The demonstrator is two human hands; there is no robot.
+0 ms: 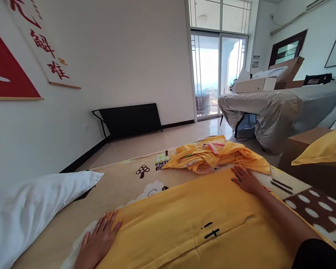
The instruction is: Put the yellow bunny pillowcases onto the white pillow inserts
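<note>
A yellow cloth [168,224], printed with small black marks, lies spread out on a bed with a beige patterned blanket [123,179]. My left hand [99,239] rests flat at its left edge, fingers slightly apart. Over at the far right corner, my right hand [246,179] presses palm down on the cloth with its fingers spread. Just beyond that hand sits a crumpled heap of yellow printed fabric [210,153]. A few creases run across the near part of the spread cloth.
A white pillow [42,209] lies at the left. To the right, a yellow pillow [324,149] rests on a cardboard box [299,149]. Behind it stands a plastic-covered table [268,108] bearing boxes. A black folded panel [128,121] leans against the wall.
</note>
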